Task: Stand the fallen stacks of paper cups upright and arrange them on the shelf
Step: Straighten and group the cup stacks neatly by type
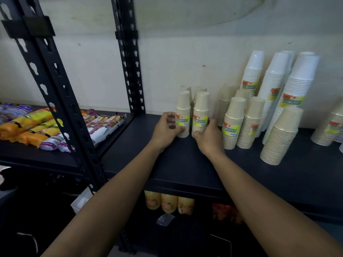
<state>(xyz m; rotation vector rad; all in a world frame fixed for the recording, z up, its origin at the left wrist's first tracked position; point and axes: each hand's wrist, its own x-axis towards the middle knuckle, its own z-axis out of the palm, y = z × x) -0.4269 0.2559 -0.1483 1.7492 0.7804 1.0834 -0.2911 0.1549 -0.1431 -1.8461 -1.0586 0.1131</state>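
Note:
Two small beige cup stacks stand upright side by side on the black shelf (185,164), each with a yellow-green label. My left hand (165,129) grips the left stack (182,108) at its base. My right hand (208,136) holds the right stack (201,106) from its right side. Two more small stacks stand just behind them, mostly hidden. To the right stand wider beige stacks (233,123) and tall white cup stacks (271,86) near the wall.
A black slotted upright post (130,58) stands left of the cups at the back. The neighbouring shelf on the left holds wrapped snack packs (37,127). Bottles (168,203) sit on the shelf below. Another beige stack (330,127) is at the far right.

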